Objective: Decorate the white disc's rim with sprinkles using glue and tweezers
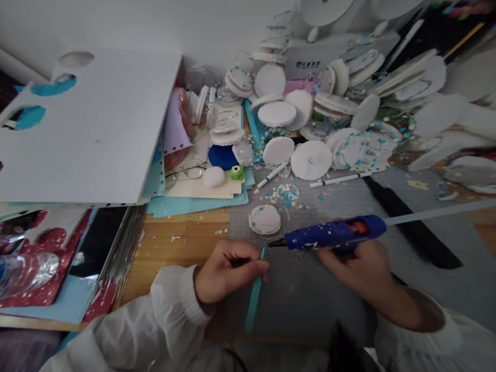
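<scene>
My left hand [234, 271] pinches a narrow light-blue paper strip [254, 302] near its upper end, and the rest hangs down toward the front edge. My right hand [360, 268] is wrapped round the handle of a blue glue gun [329, 232], with a pale glue stick [442, 209] reaching out of its back. The gun's dark nozzle points left and sits at the strip's top end; whether they touch I cannot tell. Just beyond the nozzle, a small white foam disc [265, 219] lies on the grey cutting mat [306, 299].
White foam discs [311, 160] with wire and tiny blue stars crowd the back. Two pens [341, 180], loose paper stars [284, 195] and a green paper punch [236, 172] lie nearer. A large white board [96, 139] and a clear bottle [29, 274] are at left.
</scene>
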The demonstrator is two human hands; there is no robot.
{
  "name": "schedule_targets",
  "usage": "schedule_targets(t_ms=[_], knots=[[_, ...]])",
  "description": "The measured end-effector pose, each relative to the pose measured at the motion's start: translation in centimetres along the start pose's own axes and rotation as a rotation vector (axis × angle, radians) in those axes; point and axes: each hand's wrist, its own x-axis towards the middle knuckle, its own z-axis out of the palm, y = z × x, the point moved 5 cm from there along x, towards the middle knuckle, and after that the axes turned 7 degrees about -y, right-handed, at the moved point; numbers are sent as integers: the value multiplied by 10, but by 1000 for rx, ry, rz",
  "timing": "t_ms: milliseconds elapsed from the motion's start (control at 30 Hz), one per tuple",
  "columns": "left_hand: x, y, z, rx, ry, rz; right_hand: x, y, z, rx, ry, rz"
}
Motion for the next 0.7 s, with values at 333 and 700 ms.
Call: schedule_targets(t_ms=[333,700], knots=[[0,-1,0,9,-1,-4,0,3,2,1,-45,62],[1,0,-1,5,6,11,1,7,-7,-60,99,101]])
